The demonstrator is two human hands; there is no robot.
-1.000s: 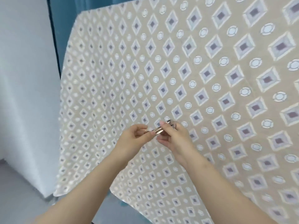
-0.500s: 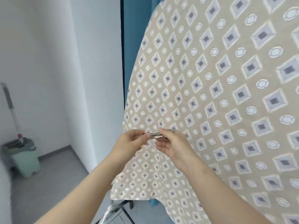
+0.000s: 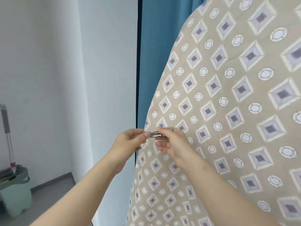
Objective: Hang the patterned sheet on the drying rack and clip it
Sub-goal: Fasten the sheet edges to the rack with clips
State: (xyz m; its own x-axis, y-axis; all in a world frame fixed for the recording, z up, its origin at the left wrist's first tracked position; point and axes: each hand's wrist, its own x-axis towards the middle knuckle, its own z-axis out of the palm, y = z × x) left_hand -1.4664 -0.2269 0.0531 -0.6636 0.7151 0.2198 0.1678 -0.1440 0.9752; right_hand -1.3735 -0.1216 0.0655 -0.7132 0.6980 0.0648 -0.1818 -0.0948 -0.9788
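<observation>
The patterned sheet (image 3: 228, 111) is seen hanging over the right half of the frame, from the top edge down to the bottom. Its curved left edge runs down the middle of the picture in front of a blue curtain (image 3: 154, 46). The drying rack is not shown; it is presumably hidden under the cloth, so the hanging step is judged done and the clipping step is judged to be in hand.

A small silvery metal clip (image 3: 154, 134) is held at the centre of the frame, right at the sheet's left edge. It is pinched at its left end between thumb and forefinger of the left hand (image 3: 128, 141). Its right part is pinched by thumb and forefinger of the right hand (image 3: 172, 142), whose remaining fingers (image 3: 162, 146) are loosely curled beneath. Whether the clip has already bitten onto the fabric cannot be told, as the clip's mouth is covered by the fingertips.

For the next move, the clip would probably need to be squeezed open. It would then be slid over the cloth edge, ideally where a rail lies underneath, and released so that both layers are caught. The edge would best be kept flat by the other hand so that no fold is trapped.

A white wall (image 3: 57, 79) fills the left of the frame. A pale green mop bucket (image 3: 14, 191) with its mop handle (image 3: 6, 128) stands on the grey floor (image 3: 48, 193) at the lower left, well apart from the work.
</observation>
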